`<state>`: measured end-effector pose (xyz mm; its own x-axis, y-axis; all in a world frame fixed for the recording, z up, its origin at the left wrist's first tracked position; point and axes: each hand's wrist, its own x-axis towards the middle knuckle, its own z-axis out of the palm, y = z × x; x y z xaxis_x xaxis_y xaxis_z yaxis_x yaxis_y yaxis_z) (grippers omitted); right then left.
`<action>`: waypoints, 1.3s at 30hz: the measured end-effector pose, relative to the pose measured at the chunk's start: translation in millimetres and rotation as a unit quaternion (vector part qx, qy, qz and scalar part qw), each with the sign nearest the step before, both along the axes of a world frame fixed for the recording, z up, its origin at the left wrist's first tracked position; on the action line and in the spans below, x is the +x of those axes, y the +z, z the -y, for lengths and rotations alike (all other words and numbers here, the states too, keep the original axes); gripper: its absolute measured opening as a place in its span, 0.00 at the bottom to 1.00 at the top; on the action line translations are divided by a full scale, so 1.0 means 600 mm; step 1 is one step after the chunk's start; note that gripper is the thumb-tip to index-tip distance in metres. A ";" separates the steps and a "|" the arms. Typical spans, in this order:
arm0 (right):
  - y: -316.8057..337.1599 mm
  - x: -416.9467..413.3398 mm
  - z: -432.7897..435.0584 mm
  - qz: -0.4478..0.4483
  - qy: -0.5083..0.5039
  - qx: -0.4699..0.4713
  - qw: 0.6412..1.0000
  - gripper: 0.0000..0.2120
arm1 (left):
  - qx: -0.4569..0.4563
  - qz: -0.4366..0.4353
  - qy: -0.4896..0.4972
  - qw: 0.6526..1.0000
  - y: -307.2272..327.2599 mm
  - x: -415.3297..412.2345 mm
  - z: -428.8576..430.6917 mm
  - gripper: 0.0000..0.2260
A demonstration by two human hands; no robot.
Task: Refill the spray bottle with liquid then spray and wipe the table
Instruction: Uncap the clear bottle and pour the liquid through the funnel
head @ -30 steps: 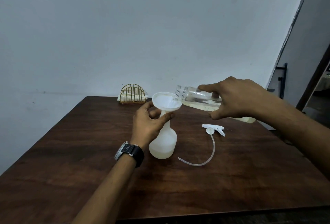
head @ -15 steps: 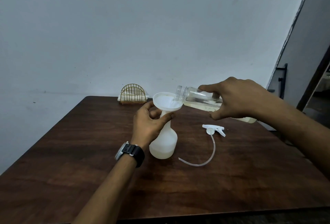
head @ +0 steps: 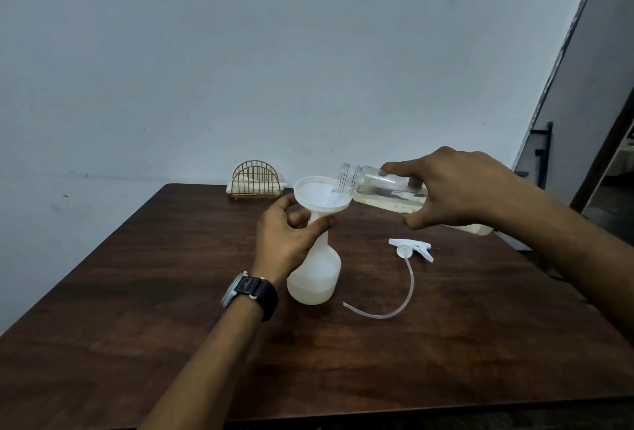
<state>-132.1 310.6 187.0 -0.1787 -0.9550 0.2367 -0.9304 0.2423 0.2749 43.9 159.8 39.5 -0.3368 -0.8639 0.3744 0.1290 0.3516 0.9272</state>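
Observation:
A white translucent spray bottle (head: 317, 275) stands upright in the middle of the dark wooden table (head: 137, 292), a little liquid in its bottom. A white funnel (head: 320, 194) sits in its neck. My left hand (head: 288, 237) grips the neck and the funnel's stem. My right hand (head: 453, 189) holds a clear bottle (head: 380, 186) tilted almost level, its open mouth over the funnel's right rim, pale liquid running in. The white trigger head (head: 410, 247) with its long curved tube lies on the table to the right.
A gold wire holder (head: 255, 180) with white napkins stands at the table's far edge by the wall. A black metal frame (head: 543, 155) shows at the right beyond the table. My right forearm crosses above the table's right side.
Almost nothing differs; both hands keep their hold and the clear bottle stays tilted over the funnel while liquid keeps running.

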 end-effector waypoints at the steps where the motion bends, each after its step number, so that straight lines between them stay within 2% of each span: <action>1: 0.000 0.000 -0.001 0.000 0.000 0.000 1.000 0.40 | -0.001 0.000 0.000 1.000 0.000 0.000 0.000 0.29; 39: -0.001 0.002 -0.001 -0.025 0.006 -0.003 1.000 0.39 | -0.001 -0.014 -0.008 1.000 -0.001 0.000 -0.003 0.27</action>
<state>-131.2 311.1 186.1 -0.1546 -0.9558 0.2502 -0.9182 0.2325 0.3207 43.6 161.3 38.7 -0.3408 -0.8574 0.3857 0.1601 0.3514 0.9224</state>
